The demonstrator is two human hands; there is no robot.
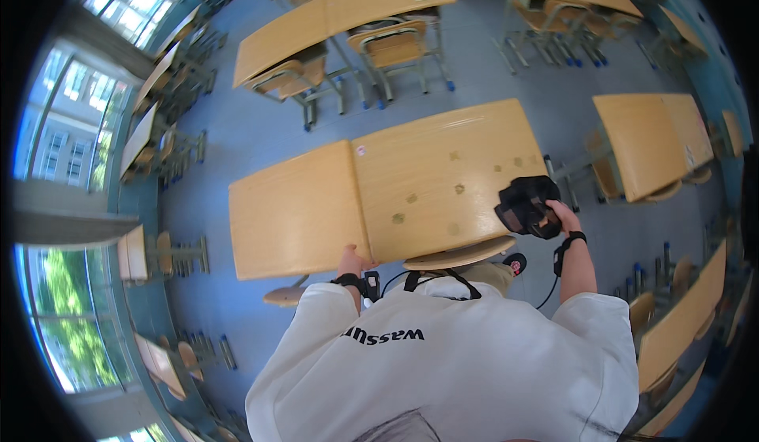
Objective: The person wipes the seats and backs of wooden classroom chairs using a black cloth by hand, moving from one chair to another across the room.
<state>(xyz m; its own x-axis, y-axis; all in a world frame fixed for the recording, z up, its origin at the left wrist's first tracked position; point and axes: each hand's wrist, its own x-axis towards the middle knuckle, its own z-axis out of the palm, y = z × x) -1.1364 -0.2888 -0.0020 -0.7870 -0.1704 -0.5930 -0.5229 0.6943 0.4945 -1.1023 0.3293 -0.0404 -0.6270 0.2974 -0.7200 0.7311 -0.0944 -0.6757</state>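
My right hand (565, 217) grips a black, bulky fabric item (528, 205), perhaps a bag or a cap. It is held at the right end of a wooden-topped desk (427, 163) and overlaps the corner in view. My left hand (354, 259) rests at the front edge, close to the seam between this desk and a second desk (290, 216) on the left. Its fingers look spread, with no loose thing seen in them. Both wrists wear black straps with small devices, and dark cables run from them.
A wooden chair (459, 253) is tucked between me and the desk. Another chair (283, 296) stands at the left desk. Ahead is a row of joined desks (344, 12) with chairs. More desks (643, 145) stand to the right, and windows (71, 110) line the left wall.
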